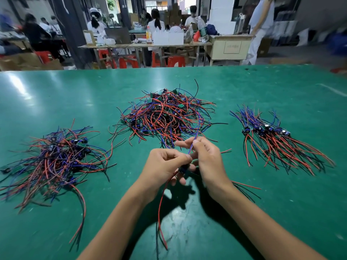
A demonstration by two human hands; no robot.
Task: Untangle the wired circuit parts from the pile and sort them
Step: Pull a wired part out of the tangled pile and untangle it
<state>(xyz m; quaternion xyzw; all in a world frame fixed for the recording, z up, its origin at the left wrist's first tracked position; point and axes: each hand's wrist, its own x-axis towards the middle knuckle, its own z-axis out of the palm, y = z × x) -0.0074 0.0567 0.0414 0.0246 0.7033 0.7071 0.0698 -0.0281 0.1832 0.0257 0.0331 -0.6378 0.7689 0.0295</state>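
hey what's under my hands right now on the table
Bare green table with their shadow, plus red and black wire ends poking out beside the right hand. Anything directly beneath is covered.

light: bright overhead | glare: upper left of green bench | shadows: dark beneath forearms, bottom centre | blur: background, frame edges bowed

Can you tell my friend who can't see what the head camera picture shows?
Two hands, left hand and right hand, pinch one wired circuit part above a green table. Behind them lies a tangled pile, with a looser heap left and a neat row right.
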